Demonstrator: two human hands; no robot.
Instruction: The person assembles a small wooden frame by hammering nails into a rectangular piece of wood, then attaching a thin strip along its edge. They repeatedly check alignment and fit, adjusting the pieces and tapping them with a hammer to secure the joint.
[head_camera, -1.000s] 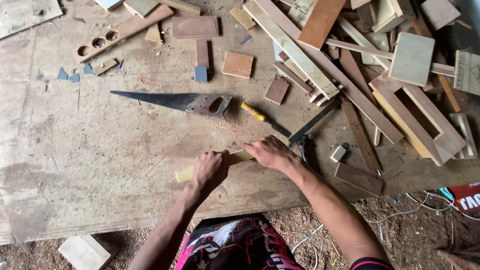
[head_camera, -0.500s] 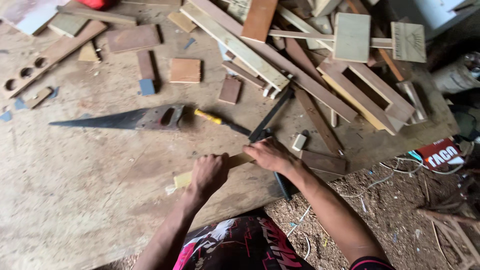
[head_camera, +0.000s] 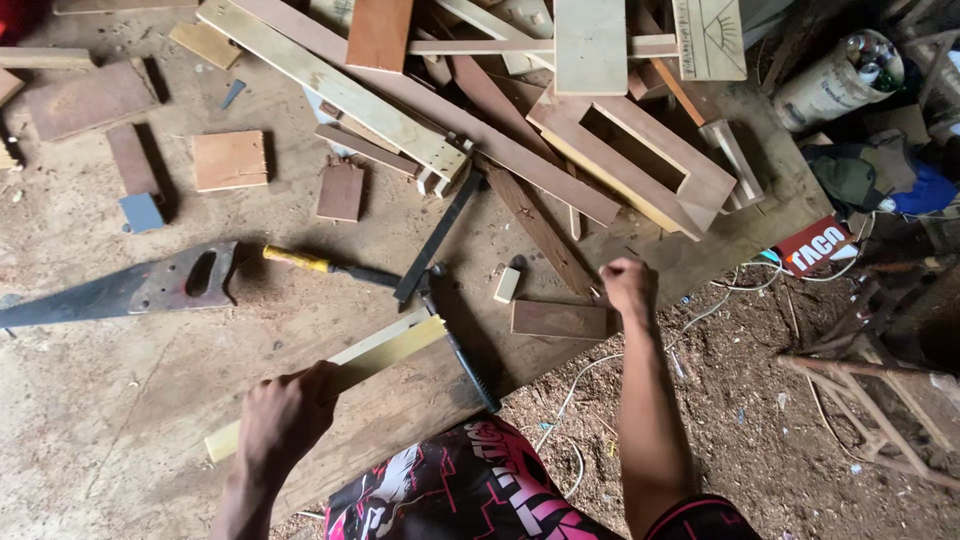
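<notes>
- Spreading under everything, the wooden tabletop (head_camera: 120, 400) is carrying loose planks and offcuts; long boards (head_camera: 420, 100) are piling across its far side.
- Lying flat to the left, a handsaw (head_camera: 130, 290) is pointing away from a yellow-handled screwdriver (head_camera: 325, 267) just beside its grip.
- Running diagonally near the front edge, the pale wood strip (head_camera: 385, 345) is lying on the tabletop; a dark square (head_camera: 460, 345) is touching its far end.
- The left hand (head_camera: 285, 420) is pressing down over the strip, fingers curled around it.
- The right hand (head_camera: 628, 285) is closing into a fist beside a small brown board (head_camera: 560, 320); whether it is holding anything, I cannot tell.
</notes>
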